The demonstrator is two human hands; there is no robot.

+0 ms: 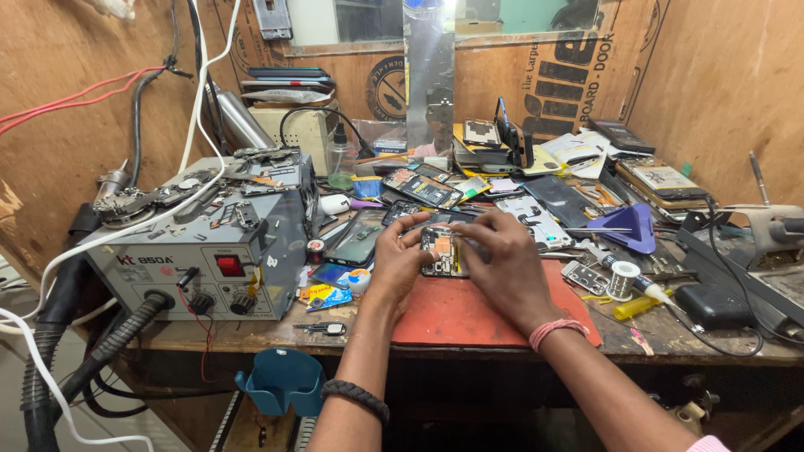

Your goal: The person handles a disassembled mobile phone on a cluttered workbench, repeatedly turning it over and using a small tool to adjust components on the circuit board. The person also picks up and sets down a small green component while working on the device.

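Head view: both hands, left (pixel 400 261) and right (pixel 502 266), curl fingers around an opened phone (pixel 441 251) above the red mat (pixel 469 314).

phone repair workshop: hot-air station (pixel 197 259), dismantled phones (pixel 423 190), solder spool (pixel 621 279).

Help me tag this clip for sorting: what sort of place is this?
Most likely a phone repair bench: both hands, left hand and right hand, work on an opened phone over a red mat, beside a hot-air rework station, a solder spool and loose phone parts.
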